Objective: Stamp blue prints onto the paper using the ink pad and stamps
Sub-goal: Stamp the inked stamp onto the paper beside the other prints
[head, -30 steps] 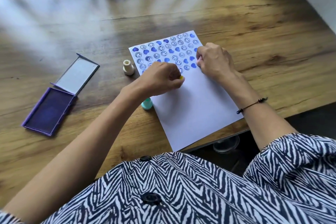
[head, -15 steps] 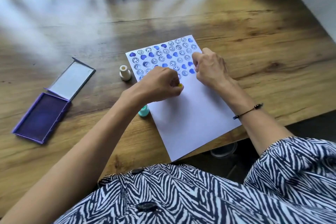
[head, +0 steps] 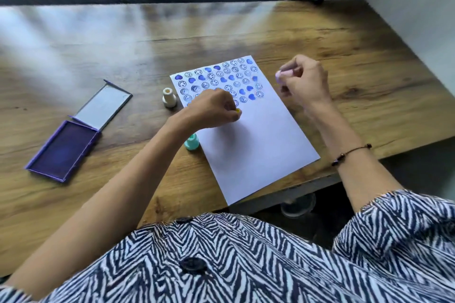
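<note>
A white sheet of paper lies on the wooden table; its top part carries rows of blue smiley and heart prints. My left hand is closed on a small yellow stamp, pressed down on the paper at the lowest row of prints. My right hand hovers off the paper's right edge, holding a pink stamp tipped sideways. The open purple ink pad lies at the left, its lid folded back.
A cream stamp stands just left of the paper's top. A teal stamp stands by the paper's left edge, under my left wrist. The table's front edge runs close under the paper's lower corner. A window with bars runs along the back.
My right hand has lifted the pink stamp off the paper and moved right, past the sheet's edge. My left hand stays pressed on the paper with the yellow stamp.
</note>
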### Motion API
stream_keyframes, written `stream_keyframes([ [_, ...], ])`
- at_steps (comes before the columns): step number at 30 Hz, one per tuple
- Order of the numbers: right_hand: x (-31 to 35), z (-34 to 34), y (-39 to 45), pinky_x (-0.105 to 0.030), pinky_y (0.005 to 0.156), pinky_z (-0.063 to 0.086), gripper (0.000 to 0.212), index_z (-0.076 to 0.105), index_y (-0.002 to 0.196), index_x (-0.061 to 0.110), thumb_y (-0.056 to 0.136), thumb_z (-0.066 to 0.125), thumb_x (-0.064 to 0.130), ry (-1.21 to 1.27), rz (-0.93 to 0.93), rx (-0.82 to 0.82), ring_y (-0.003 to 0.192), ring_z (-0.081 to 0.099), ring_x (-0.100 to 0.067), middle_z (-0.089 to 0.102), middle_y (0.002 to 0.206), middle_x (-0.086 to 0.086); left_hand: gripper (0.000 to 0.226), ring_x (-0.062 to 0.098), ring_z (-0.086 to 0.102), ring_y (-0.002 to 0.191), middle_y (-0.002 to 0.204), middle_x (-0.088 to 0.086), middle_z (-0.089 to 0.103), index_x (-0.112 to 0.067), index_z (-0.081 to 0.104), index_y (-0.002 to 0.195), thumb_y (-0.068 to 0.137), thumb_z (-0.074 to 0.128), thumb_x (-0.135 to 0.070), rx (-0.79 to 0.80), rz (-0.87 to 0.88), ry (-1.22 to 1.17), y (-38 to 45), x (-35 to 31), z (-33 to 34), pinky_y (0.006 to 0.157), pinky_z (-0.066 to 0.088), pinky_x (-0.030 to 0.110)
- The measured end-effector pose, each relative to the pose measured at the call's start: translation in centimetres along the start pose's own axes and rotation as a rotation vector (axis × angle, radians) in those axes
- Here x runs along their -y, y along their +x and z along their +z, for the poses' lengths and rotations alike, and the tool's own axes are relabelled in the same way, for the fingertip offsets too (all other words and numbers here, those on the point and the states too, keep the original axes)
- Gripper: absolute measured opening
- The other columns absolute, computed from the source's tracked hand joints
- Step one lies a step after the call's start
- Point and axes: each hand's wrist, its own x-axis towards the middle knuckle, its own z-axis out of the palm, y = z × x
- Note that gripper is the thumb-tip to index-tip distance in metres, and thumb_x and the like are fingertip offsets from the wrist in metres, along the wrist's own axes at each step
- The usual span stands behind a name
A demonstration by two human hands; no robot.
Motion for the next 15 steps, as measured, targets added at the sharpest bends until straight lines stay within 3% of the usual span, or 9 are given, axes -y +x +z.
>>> stream_keyframes([
  [6, 0.7, -0.1, -2.4, -0.024, 0.046, 0.055, 0.015, 0.057, 0.071, 0.012, 0.078, 0.064, 0.0, 0.359, 0.147, 0.167, 0.044, 0.059, -0.012, 0.061, 0.059, -0.001, 0.022, 0.023, 0.06, 0.08, 0.095, 0.016, 0.069, -0.005, 0.064, 0.09, 0.081, 0.061, -0.026, -0.047, -0.027, -0.356, -0.7, 1.1, 0.2, 0.069, 0.049, 0.036],
  [9, 1.3, 0.1, -3.5, -0.025, 0.049, 0.056, 0.011, 0.059, 0.075, 0.01, 0.079, 0.064, 0.001, 0.423, 0.17, 0.209, 0.046, 0.061, -0.013, 0.063, 0.058, -0.001, 0.019, 0.02, 0.055, 0.077, 0.08, 0.011, 0.066, -0.004, 0.064, 0.088, 0.082, 0.063, -0.022, -0.09, -0.015, -0.562, -1.2, 1.4, 0.2, 0.077, 0.049, 0.042],
  [12, 2.4, 0.1, -4.5, -0.026, 0.052, 0.057, 0.009, 0.06, 0.077, 0.009, 0.079, 0.064, 0.001, 0.48, 0.168, 0.266, 0.049, 0.063, -0.013, 0.064, 0.06, -0.002, 0.005, 0.014, 0.057, 0.069, 0.071, 0.001, 0.062, -0.011, 0.064, 0.081, 0.084, 0.061, -0.015, -0.131, 0.036, -0.77, -1.6, 1.2, 0.2, 0.072, 0.05, 0.027],
  [15, 3.7, 0.7, -5.9, -0.027, 0.056, 0.058, 0.008, 0.06, 0.079, 0.01, 0.08, 0.066, 0.004, 0.473, 0.088, 0.368, 0.052, 0.063, -0.013, 0.061, 0.067, -0.006, 0.007, 0.01, 0.058, 0.066, 0.07, 0.0, 0.064, -0.013, 0.066, 0.079, 0.084, 0.061, -0.014, -0.123, 0.063, -0.909, -2.2, 1.0, 0.2, 0.067, 0.05, 0.018],
])
